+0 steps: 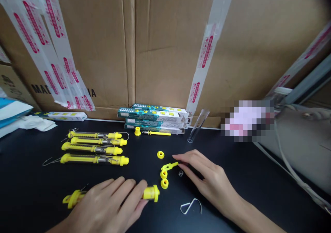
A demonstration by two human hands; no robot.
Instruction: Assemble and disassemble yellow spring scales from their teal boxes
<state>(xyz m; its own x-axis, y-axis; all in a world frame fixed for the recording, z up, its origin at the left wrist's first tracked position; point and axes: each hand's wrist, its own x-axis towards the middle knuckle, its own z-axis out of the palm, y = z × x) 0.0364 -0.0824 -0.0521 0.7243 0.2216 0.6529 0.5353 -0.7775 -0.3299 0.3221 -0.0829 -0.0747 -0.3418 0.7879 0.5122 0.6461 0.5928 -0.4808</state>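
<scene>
My left hand [113,198] is wrapped round a spring scale [151,193] with a clear tube and yellow end caps. Its two ends stick out on either side; my fingers cover the middle. A flat yellow strip [169,166] with small holes lies on the table, its narrow end at my right hand's [204,174] thumb. That hand's thumb and forefinger are slightly apart around this end. Beside the strip are two yellow ring caps, one nearer the strip [163,174] and one closer to me [164,183]. A small coiled spring [180,173] sits under my right thumb.
Several finished spring scales [94,159] lie in a stack at the left. Another yellow ring [160,154], a yellow rod [157,133], a cap [137,131] and a clear tube [198,126] are further back. Printed boxes [155,115] stand by the cardboard [168,53]. A bent metal hook [190,206] lies in front.
</scene>
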